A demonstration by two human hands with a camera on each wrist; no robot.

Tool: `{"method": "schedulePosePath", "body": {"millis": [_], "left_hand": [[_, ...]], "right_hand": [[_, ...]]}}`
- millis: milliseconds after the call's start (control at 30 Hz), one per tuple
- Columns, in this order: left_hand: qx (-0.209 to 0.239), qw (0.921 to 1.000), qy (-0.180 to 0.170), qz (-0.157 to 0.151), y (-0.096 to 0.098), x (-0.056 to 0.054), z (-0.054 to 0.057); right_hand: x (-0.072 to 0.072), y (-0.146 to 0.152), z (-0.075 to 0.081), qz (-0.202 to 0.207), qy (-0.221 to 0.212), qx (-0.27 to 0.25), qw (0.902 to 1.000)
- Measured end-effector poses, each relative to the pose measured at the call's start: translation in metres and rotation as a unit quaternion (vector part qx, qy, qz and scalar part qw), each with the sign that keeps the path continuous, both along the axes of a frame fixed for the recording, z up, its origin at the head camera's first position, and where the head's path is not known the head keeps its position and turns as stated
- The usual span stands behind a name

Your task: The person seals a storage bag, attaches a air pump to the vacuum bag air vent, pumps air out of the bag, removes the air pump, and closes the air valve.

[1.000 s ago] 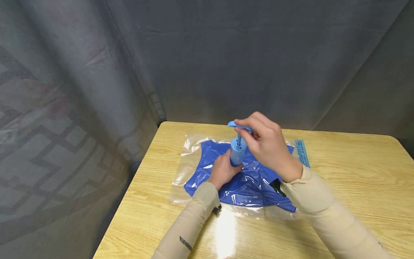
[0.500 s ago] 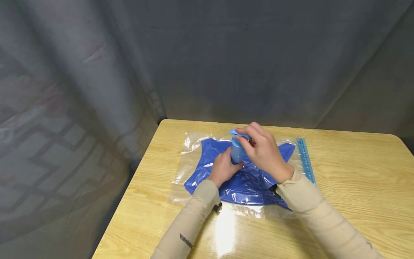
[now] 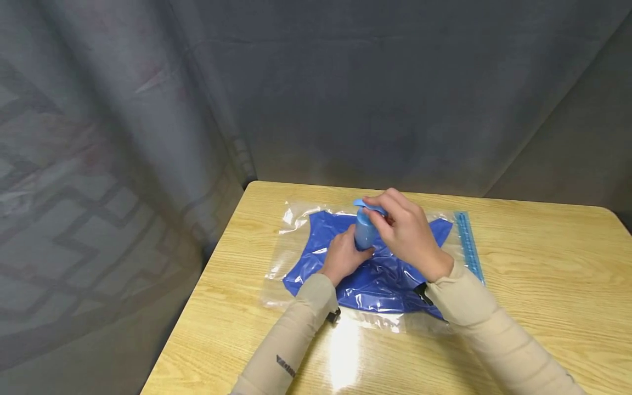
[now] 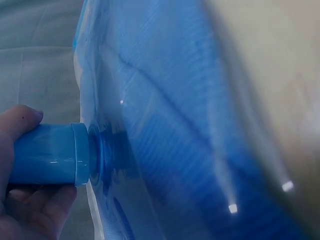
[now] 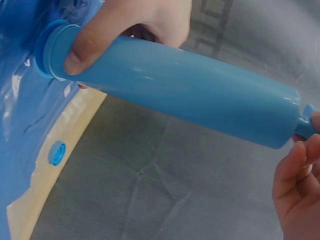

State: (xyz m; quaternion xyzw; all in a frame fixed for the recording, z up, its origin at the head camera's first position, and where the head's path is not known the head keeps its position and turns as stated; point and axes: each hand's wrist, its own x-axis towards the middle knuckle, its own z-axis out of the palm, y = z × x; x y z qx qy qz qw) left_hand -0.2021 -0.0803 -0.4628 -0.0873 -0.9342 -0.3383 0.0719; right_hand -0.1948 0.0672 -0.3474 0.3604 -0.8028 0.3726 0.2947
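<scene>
A light blue hand pump (image 3: pixel 364 233) stands upright on a clear vacuum storage bag (image 3: pixel 283 258) with blue fabric (image 3: pixel 323 233) inside. Low on the pump's barrel, my left hand (image 3: pixel 342 255) wraps its fingers and thumb round it. My right hand (image 3: pixel 407 233) pinches the pump's handle (image 3: pixel 359 203) at the top, close to the barrel. In the left wrist view the barrel's flared end meets the bag's round valve (image 4: pixel 100 155). The right wrist view shows the whole barrel, with only a short length of rod between it and the handle.
A blue zip strip (image 3: pixel 469 241) runs along the bag's right edge. Near the valve, a small blue round cap (image 5: pixel 57 153) shows in the right wrist view. The wooden table (image 3: pixel 543 258) backs onto a grey curtain (image 3: pixel 370 109).
My right hand has pushed the pump handle down from its raised position, and the long exposed rod has gone into the barrel. The left hand has kept its grip in place.
</scene>
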Motion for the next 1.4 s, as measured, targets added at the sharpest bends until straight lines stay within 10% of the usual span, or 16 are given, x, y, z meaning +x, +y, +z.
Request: {"method": "schedulePosePath", "body": {"millis": [1400], "left_hand": [[0.002, 0.9998, -0.021, -0.006, -0.001, 0.0, 0.002]], "right_hand": [[0.01, 0.003, 0.024, -0.019, 0.022, 0.019, 0.9994]]}}
